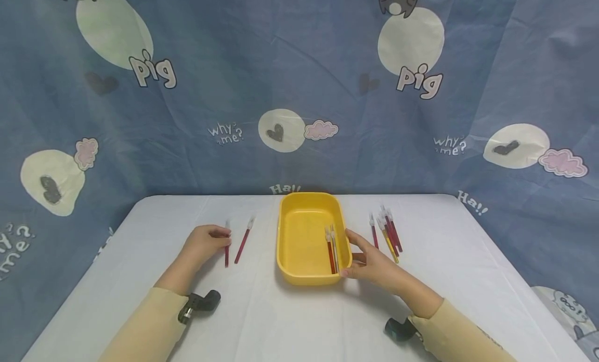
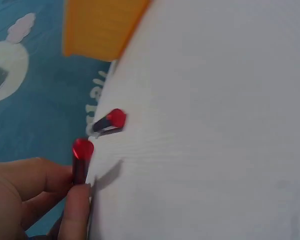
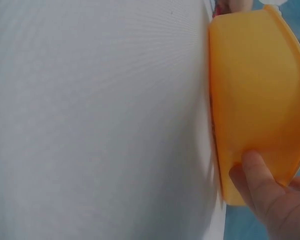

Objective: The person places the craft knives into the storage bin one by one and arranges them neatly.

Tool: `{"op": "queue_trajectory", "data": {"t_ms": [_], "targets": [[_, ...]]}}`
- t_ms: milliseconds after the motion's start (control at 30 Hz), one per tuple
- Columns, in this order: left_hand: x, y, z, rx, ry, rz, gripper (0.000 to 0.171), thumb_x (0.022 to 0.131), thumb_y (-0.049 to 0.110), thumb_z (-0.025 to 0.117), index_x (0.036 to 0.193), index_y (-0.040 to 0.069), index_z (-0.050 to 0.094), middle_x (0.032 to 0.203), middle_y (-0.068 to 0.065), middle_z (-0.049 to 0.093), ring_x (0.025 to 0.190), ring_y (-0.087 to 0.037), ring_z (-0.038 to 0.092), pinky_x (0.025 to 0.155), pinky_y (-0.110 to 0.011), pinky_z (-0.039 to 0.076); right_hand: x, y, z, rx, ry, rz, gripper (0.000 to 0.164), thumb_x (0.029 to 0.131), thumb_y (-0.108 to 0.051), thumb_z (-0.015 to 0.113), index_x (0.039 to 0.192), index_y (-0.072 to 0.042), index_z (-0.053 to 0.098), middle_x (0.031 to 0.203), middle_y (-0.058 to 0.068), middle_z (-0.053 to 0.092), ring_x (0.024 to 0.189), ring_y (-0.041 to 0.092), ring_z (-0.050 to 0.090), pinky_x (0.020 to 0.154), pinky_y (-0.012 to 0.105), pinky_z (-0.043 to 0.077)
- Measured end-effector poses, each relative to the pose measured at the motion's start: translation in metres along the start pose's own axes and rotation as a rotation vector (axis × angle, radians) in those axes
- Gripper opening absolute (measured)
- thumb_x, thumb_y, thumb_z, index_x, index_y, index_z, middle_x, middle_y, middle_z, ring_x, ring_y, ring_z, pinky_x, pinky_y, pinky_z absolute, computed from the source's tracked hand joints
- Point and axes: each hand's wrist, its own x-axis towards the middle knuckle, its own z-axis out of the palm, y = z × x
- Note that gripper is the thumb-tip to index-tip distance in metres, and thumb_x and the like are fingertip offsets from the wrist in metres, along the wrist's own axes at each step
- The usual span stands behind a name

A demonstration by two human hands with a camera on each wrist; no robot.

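Left of a smooth yellow tray (image 1: 299,242), a slim red pen (image 1: 226,256) between fingertips

The left hand (image 1: 206,242) pinches this glossy, clear-capped pen between thumb and finger, just beside a second red pen (image 1: 242,246) lying aslant on the white table (image 1: 299,320). The right hand (image 1: 376,263) grips the tray by its rounded near right corner; two slender pens (image 1: 330,255) lie inside, along the right wall. Right of the tray lies a loose bunch of red and yellow pens (image 1: 387,235). Creased blue cloth (image 1: 196,34) with printed hearts hangs behind.
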Motion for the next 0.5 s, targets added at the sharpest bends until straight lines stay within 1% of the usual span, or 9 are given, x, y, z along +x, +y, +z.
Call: {"op": "queue_trajectory", "data": {"t_ms": [100,167,300,400,500], "targets": [[-0.003,0.001,-0.005,-0.123,-0.035,-0.045,0.032,0.093,0.01,0.07,0.12,-0.007,0.067,0.123,-0.026,0.062,0.103,-0.027,0.067,0.085,-0.033,0.058,0.0,-0.001,0.001,0.001,0.0,0.0,0.104,0.081,-0.026,0.085,0.161,-0.016,0.019,0.164,0.013,0.022,0.136,0.038,0.046,0.104,0.044,0.048],[-0.003,0.001,-0.008,-0.182,-0.054,-0.078,0.034,0.094,0.01,0.069,0.123,-0.007,0.065,0.124,-0.025,0.061,0.1,-0.021,0.068,0.083,-0.029,0.058,0.0,-0.001,0.001,0.002,0.0,0.002,0.104,0.081,-0.026,0.085,0.161,-0.017,0.02,0.164,0.013,0.022,0.136,0.038,0.046,0.104,0.044,0.048],[-0.002,-0.001,-0.011,-0.235,-0.088,-0.119,0.038,0.096,0.014,0.068,0.129,-0.005,0.062,0.123,-0.02,0.062,0.094,-0.012,0.068,0.082,-0.025,0.058,0.0,-0.002,0.001,-0.004,0.002,0.002,0.103,0.082,-0.025,0.085,0.161,-0.016,0.019,0.164,0.013,0.022,0.136,0.038,0.047,0.103,0.044,0.049],[-0.002,-0.002,-0.012,-0.258,-0.106,-0.12,0.041,0.096,0.014,0.067,0.131,-0.005,0.06,0.121,-0.018,0.063,0.091,-0.009,0.067,0.081,-0.023,0.057,-0.001,-0.002,0.001,-0.012,0.006,0.005,0.103,0.082,-0.025,0.085,0.161,-0.016,0.019,0.164,0.013,0.022,0.136,0.038,0.047,0.103,0.044,0.049],[-0.003,-0.003,-0.011,-0.289,-0.117,-0.119,0.042,0.096,0.012,0.067,0.132,-0.006,0.058,0.122,-0.018,0.062,0.091,-0.008,0.066,0.082,-0.022,0.057,-0.001,-0.003,0.001,-0.014,0.007,0.008,0.104,0.081,-0.026,0.085,0.161,-0.016,0.02,0.164,0.013,0.022,0.136,0.038,0.047,0.104,0.044,0.048]]}}
